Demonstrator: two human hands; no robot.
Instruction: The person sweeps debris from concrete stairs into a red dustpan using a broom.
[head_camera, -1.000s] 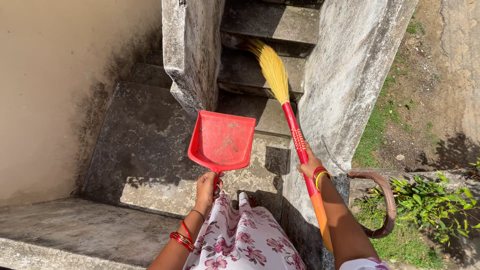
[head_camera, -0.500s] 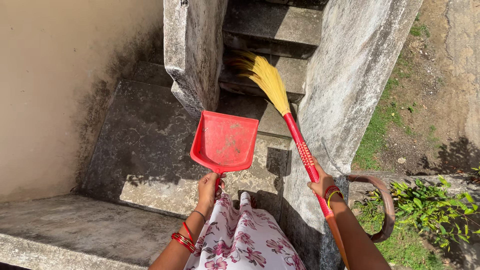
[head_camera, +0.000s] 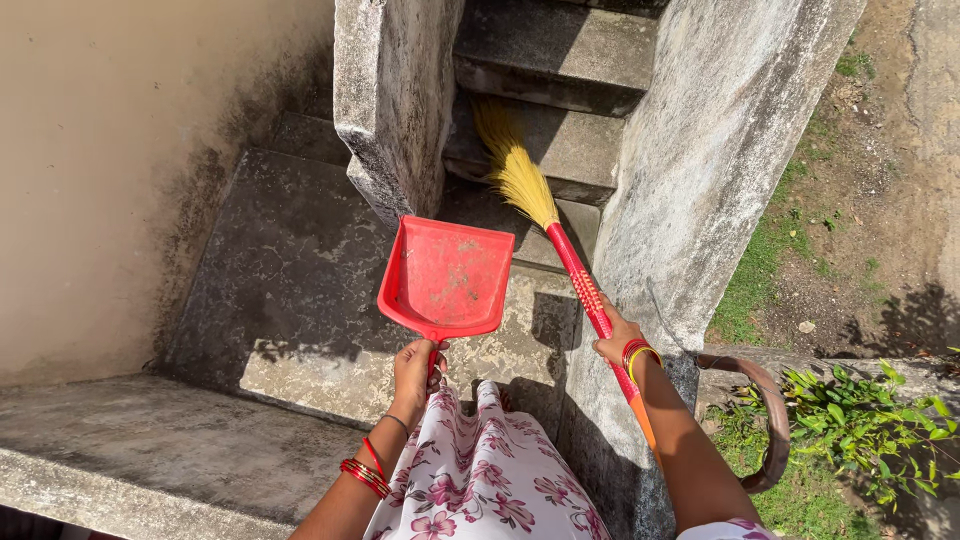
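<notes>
Clamping the red dustpan handle, left hand; right hand grips broom mid-handle, bristles ahead.

A plain red plastic dustpan sits at the centre. At one o'clock of it, a broom shows yellow bristles above a red handle with pale diamond pattern, orange at its end. At six o'clock, white cloth bears pink flowers.

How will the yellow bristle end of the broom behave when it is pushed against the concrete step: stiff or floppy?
The broom bristles look like fine, loose fibres, so they probably bend and splay easily. The red handle in the right hand looks rigid and straight, so likely only the tip flexes. It seems light, since one hand holds it.
</notes>
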